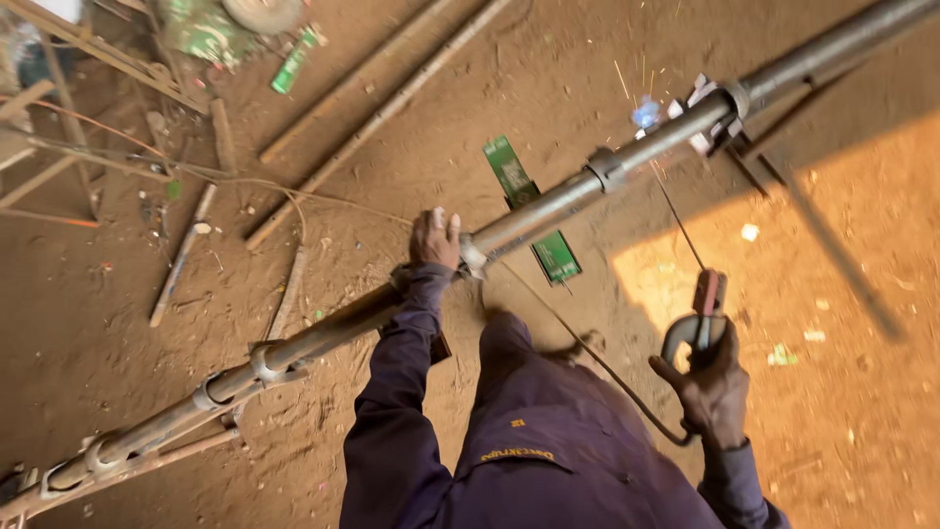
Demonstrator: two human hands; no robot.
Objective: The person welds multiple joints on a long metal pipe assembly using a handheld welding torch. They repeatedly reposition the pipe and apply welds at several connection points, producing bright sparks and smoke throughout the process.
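A long steel pipe runs slantwise above the dirt floor, from lower left to upper right. The left hand rests on it mid-length, fingers curled over the top. The right hand grips an electrode holder, fingers closed; its thin rod reaches up to a bright arc on the pipe. Under the pipe lie two flat green rectangular packages; a third, narrower green box lies upper left.

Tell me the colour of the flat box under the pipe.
Green flat box, clearest in the head view.
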